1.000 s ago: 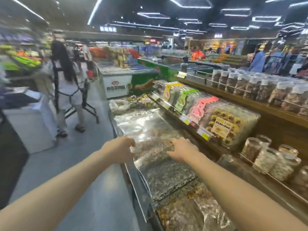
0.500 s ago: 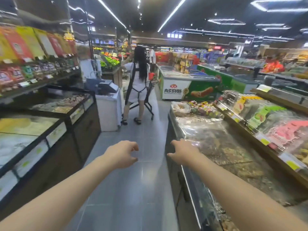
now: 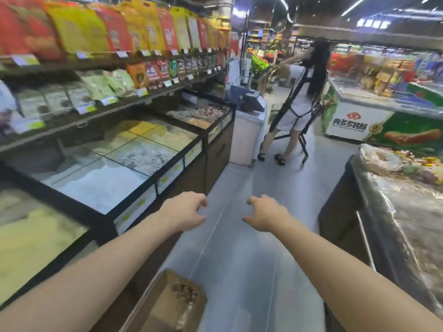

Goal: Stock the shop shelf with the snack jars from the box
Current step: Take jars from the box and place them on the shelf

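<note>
A brown cardboard box stands on the aisle floor at the bottom of the head view, below and between my arms; brownish contents show inside, too blurred to identify. My left hand and my right hand are both stretched out over the grey floor, fingers loosely curled, holding nothing. Both hands are well above and beyond the box. No jar shelf is in view.
Bulk grain bins with bagged-snack shelves above line the left. A covered nut counter runs along the right. A person with a trolley stands ahead by a white scale stand and a freezer.
My view has swung left, away from the jar shelf and nut counter toward the aisle and left bins. The box has come into view below. Both hands stay empty and outstretched.
</note>
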Demonstrator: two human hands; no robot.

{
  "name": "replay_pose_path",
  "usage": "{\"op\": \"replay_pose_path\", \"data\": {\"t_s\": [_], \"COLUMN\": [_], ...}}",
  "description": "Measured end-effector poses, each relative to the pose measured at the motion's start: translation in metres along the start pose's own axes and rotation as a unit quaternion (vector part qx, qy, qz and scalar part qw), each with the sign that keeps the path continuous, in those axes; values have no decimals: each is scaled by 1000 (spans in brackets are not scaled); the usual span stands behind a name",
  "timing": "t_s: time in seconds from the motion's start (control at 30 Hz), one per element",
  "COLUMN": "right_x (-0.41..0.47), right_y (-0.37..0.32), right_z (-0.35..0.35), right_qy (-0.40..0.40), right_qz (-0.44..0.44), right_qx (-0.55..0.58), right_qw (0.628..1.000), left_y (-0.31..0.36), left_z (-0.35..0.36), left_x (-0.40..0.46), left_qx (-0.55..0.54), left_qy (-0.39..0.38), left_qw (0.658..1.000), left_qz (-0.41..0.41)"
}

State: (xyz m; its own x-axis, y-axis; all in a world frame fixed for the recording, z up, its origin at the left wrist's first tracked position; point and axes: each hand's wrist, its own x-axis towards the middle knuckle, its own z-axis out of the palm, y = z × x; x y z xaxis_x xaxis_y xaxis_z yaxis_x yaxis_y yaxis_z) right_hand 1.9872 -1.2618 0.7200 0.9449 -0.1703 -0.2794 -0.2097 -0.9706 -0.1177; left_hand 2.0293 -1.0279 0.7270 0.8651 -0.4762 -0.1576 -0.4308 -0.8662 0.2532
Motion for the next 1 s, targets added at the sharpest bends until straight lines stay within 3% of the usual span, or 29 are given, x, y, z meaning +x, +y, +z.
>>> {"op": "replay_pose_path", "data": {"t_s": [0.33,0.63,0.8,1.0], "right_x": [106,223,275,318], "right_y": [-143,-216,-230,-216], "right_z": [66,150,231,377], "right_qy": [-79,-150,-188,-244], "right_qz": [-145,-264,-310,-328], "right_qx": [-54,-89,-125,-169], "right_qw": [985,949,923,897], "left_y": [-143,-228,-262,-293], "left_z": [43,108,184,335], "left_x": [-11,31,61,86], "left_qx": [-66,-121,-166,-234], "left_qy": [-16,-18,-25,-87], "left_qw": [986,946,914,863], "left_qz": [-149,-301,-369,-439]}}
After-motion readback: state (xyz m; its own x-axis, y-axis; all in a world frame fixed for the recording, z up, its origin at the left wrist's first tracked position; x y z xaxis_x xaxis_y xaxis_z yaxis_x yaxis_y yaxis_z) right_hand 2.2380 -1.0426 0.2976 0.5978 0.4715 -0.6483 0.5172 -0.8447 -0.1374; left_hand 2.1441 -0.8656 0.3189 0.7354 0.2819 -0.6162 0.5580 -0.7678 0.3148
